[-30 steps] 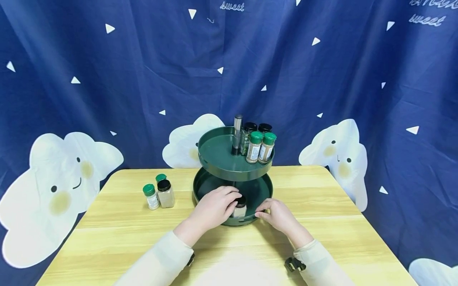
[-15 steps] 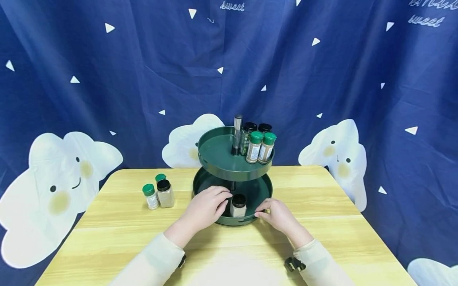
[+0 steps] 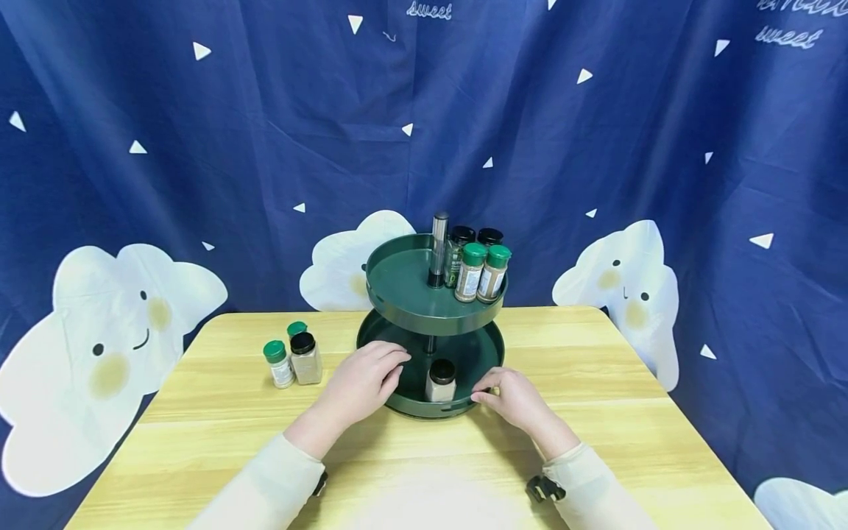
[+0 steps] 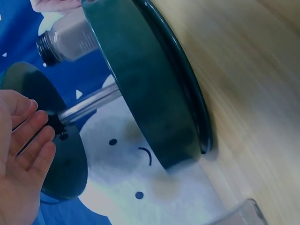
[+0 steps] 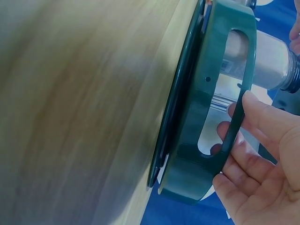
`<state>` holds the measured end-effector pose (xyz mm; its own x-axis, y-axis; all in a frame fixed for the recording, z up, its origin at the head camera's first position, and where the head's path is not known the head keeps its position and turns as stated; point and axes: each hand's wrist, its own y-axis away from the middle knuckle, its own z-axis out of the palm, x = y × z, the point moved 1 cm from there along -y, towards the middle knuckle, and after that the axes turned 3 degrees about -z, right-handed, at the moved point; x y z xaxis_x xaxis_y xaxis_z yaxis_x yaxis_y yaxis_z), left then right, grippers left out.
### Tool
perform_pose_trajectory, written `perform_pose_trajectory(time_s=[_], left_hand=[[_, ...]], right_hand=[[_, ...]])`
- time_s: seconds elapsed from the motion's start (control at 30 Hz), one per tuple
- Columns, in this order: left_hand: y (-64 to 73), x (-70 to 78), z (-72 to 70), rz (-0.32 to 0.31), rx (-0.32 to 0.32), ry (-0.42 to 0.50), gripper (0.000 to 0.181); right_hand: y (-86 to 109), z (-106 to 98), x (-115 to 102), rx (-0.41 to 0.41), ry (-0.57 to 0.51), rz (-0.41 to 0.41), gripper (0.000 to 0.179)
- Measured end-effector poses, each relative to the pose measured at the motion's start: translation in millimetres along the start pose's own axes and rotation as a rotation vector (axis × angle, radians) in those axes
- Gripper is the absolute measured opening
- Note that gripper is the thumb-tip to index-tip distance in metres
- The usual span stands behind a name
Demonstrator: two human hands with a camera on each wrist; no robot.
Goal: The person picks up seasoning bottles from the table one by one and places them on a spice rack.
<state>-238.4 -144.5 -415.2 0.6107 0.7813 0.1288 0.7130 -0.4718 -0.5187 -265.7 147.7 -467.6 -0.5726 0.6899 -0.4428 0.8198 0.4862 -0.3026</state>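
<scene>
A dark green two-tier turntable rack [image 3: 433,324] stands on the table. On its lower tray, near the front rim, stands a spice jar [image 3: 441,383] with a black lid and pale contents. My left hand [image 3: 364,379] hovers over the tray's left front rim, fingers loosely bent and holding nothing; the left wrist view shows its bare palm side. With thumb and fingers at the slotted handle opening, my right hand [image 5: 267,154] pinches the lower tray's rim [image 5: 234,136] at the front right.
On the upper tray's right side several spice jars [image 3: 480,272] with green or black lids stand beside the central post [image 3: 439,250]. Left of the rack, a black-lidded jar [image 3: 307,361] and two green-lidded jars [image 3: 279,364] stand on the wooden table [image 3: 218,442]. A blue curtain hangs behind.
My left hand has let go of the black-lidded jar and drawn back to the left, leaving that jar standing on the lower tray. The right hand has stayed at the rim.
</scene>
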Motion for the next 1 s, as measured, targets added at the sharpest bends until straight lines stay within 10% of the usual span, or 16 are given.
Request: perform_pose_trajectory(time_s=[1.0], left_hand=[[16.4,-44.9,-19.0,-0.192,0.185,-0.039,0.022]], right_hand=[[-1.0,-1.0,0.5,-0.015,0.0,0.014,0.006]])
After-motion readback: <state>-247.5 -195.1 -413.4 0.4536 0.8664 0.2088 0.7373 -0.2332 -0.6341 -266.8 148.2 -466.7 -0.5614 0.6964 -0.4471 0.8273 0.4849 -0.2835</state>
